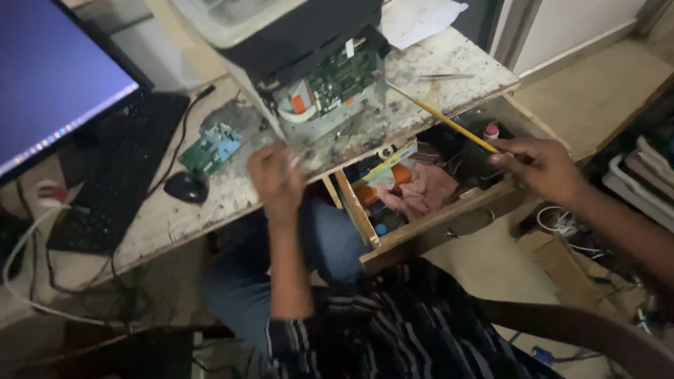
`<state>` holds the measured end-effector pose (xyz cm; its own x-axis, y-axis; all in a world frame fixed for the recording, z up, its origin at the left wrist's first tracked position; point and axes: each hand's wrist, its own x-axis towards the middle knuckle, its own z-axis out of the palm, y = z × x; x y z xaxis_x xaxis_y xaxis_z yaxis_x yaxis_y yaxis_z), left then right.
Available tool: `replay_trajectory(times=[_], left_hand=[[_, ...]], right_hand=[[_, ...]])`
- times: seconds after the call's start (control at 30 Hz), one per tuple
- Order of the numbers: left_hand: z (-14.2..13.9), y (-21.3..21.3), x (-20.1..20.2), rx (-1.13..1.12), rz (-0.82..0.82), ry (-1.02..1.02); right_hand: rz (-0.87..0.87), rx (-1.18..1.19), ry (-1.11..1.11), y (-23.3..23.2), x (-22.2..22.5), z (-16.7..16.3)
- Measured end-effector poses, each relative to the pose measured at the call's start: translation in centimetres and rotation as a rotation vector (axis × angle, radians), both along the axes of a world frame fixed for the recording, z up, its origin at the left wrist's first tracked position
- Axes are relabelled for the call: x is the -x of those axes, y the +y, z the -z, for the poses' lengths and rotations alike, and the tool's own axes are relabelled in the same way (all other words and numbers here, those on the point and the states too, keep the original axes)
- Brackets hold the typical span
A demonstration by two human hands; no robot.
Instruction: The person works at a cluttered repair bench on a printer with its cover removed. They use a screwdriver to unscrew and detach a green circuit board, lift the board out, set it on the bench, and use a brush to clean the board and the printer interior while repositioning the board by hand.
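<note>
My right hand [544,167] is over the open wooden drawer [435,217] and pinches the end of a long thin yellow stick-like tool [442,116] that slants up over the worktop. My left hand [277,179] is blurred at the worktop's front edge, fingers curled, just below an opened machine [309,63] with an exposed green circuit board [344,77]; whether it holds anything I cannot tell. The drawer holds a pink cloth [428,191], an orange item and small bottles.
A loose green circuit board [210,149] and a black mouse [186,187] lie left of my left hand. A black keyboard [119,175] and a lit monitor [56,77] stand at far left. Tweezers [442,76] and white paper [421,20] are at the back right. Cables hang below.
</note>
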<state>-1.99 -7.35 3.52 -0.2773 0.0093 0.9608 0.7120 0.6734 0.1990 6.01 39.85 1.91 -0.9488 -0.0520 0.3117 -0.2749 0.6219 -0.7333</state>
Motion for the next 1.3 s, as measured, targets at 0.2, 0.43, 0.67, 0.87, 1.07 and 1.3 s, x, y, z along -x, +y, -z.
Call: replay_trajectory(times=[0.2,0.43,0.67,0.87,1.07,1.3], left_hand=[[-0.6,-9.8,0.6,0.11,-0.208,-0.396],[0.3,-11.5,2.2,-0.067,-0.045,-0.628],[1.1,-12.4,2.8,-0.094,-0.033,-0.647],[1.5,-13.4,3.2,-0.192,0.045,-0.687],[1.8,-13.8,3.5,-0.236,0.165,-0.717],[2.0,-14.0,4.0,-0.314,0.301,-0.758]], right_hand=[[-0.014,0.028,-0.007,0.5,0.6,1.4],[0.034,0.124,-0.069,-0.9,-0.3,0.0],[0.033,-0.092,0.044,-1.4,-0.5,-0.8],[0.037,-0.007,0.009,-1.8,-0.4,-0.6],[0.022,-0.055,0.065,-2.0,-0.3,-0.3],[0.027,-0.001,0.072,-1.9,0.2,0.0]])
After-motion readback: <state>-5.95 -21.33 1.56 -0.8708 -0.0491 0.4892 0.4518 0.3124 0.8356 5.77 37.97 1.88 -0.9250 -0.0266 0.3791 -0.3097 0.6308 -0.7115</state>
